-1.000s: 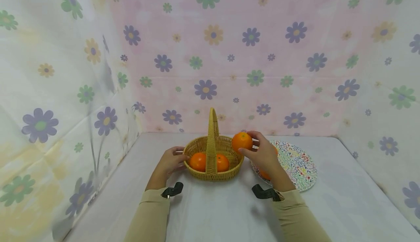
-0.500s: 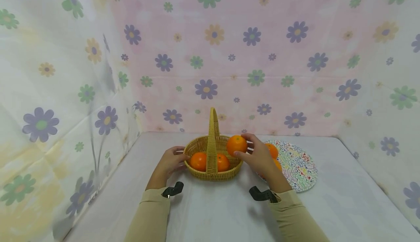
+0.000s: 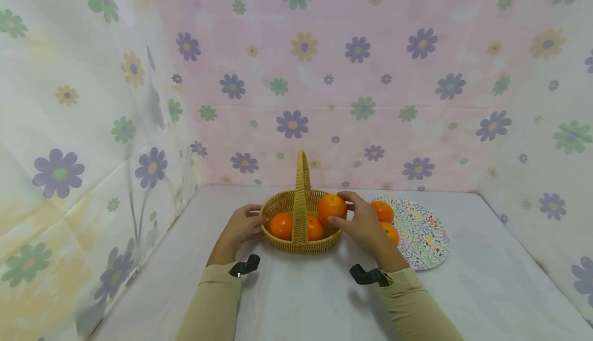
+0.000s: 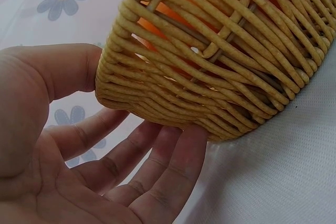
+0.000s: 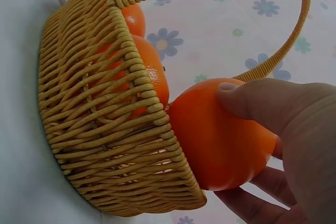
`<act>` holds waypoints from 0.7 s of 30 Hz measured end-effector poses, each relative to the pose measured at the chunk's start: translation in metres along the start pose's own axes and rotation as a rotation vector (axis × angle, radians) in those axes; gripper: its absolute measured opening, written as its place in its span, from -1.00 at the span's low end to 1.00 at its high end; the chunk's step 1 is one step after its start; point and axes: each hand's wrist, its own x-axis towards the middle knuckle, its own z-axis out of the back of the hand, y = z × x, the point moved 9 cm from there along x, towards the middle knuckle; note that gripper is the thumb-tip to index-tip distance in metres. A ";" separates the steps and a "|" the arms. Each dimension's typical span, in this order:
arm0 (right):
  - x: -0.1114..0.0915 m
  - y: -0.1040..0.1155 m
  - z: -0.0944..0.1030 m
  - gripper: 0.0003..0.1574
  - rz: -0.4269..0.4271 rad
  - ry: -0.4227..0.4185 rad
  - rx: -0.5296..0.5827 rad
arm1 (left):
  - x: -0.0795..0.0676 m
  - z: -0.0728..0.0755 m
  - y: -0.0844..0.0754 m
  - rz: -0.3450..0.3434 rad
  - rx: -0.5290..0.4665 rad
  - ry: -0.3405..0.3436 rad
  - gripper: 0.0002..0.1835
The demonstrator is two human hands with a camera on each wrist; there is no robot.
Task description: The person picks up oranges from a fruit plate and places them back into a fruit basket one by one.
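Pink back wall (image 3: 403,1), whiter side walls (image 3: 28,125), all printed with purple, green and yellow flowers (image 3: 292,124); pale table (image 3: 296,300) below, soft light

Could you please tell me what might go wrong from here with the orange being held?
The held orange, right at the basket's rim, might catch there or slip from the right hand. Dropped, it could bump the two oranges inside. Drawing back, that hand might nudge the oranges on the plate.
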 end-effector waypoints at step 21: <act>0.002 -0.003 -0.005 -0.08 0.014 -0.014 -0.025 | 0.003 0.000 0.001 0.003 -0.012 0.006 -0.42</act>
